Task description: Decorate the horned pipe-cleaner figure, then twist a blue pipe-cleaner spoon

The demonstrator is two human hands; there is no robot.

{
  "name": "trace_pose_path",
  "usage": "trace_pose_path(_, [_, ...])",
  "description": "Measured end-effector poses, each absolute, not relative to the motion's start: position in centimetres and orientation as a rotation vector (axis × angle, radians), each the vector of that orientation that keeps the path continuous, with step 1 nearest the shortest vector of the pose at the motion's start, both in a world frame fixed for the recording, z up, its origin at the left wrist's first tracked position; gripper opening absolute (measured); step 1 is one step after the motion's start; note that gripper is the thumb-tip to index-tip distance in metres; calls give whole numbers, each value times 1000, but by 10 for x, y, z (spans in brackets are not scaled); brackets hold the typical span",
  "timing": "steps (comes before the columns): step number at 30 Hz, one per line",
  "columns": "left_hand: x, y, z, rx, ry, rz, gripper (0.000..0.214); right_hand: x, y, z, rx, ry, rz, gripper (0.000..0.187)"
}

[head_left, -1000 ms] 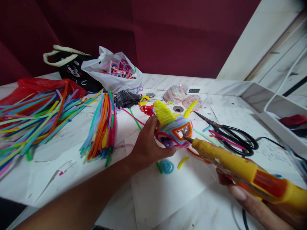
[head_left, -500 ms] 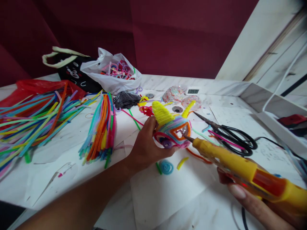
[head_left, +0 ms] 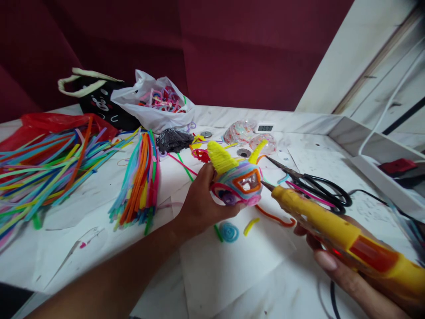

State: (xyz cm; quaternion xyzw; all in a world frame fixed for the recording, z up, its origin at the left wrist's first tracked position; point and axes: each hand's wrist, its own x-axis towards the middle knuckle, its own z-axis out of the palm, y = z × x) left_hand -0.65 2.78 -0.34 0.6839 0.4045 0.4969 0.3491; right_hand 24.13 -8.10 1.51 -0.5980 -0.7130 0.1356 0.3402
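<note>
Left grip (head_left: 201, 199) pinches horned figure (head_left: 239, 172); right grip (head_left: 352, 281) clasps glue gun (head_left: 318, 217), whose probably hot nozzle (head_left: 268, 186) could, slipping, scorch fingers (head_left: 206, 177).

glue gun (head_left: 322, 221): rear cut off | red bag (head_left: 59, 124): cropped left

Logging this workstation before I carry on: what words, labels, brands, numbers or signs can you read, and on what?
"757": small white digital display; any mark between the digits is too small to tell.
Yellow glue gun: no readable label.
Marked sheet at right: dark marks, too small and blurred to read.
</note>
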Motion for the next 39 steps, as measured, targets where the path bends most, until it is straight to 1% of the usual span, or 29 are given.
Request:
trace_pose_path(3, [-8, 32, -4, 1696, 1041, 1310, 64, 250, -75, 13, -1613, -1864, 350, 38])
trace_pose_path(8, [-12, 44, -1, 1606, 1059, 1383, 65, 256, -50, 10, -1707, -1943, 398, 33])
trace_pose_path(10, [-15, 49, 1, 1607, 1125, 1451, 66, 255, -37, 5, -1680, -2009, 427, 36])
trace_pose_path(11, [-17, 51, 2, 1609, 1178, 1482, 65, 254, -31, 2, -1639, -2080, 427, 34])
trace_pose_path(15, [-21, 55, 1, 1635, 1302, 1539, 63, 245, -18, -3, -1673, -2222, 255, 31])
trace_pose_path(20, [-21, 53, 0, 1669, 1310, 1526, 60, 225, -11, -1, -1901, -2255, 223, 32])
trace_pose_path(23, [-19, 53, 0, 1663, 1337, 1543, 56, 213, -6, -2, -1953, -2279, 219, 32])
trace_pose_path(25, [-19, 53, 0, 1657, 1331, 1534, 56, 208, -4, -4, -1951, -2294, 233, 33])
trace_pose_path(27, [-19, 54, 0, 1657, 1320, 1523, 57, 210, -4, -2, -1916, -2321, 247, 37])
trace_pose_path(30, [-19, 55, 0, 1664, 1314, 1527, 58, 227, -2, 8, -1757, -2374, 260, 45])
trace_pose_path(31, [-19, 54, 0, 1666, 1317, 1531, 58, 237, 0, 13, -1687, -2379, 277, 44])
trace_pose_path(33, [-18, 53, 1, 1672, 1325, 1525, 58, 258, 7, 23, -1699, -2325, 238, 33])
trace_pose_path(34, [-18, 52, 1, 1673, 1328, 1519, 58, 269, 11, 27, -1776, -2286, 165, 27])
trace_pose_path(36, [-16, 51, 3, 1666, 1328, 1497, 58, 287, 22, 31, -2017, -2230, 86, 25])
trace_pose_path(39, [-15, 49, 4, 1655, 1294, 1469, 60, 302, 33, 26, -2208, -2184, 75, 20])
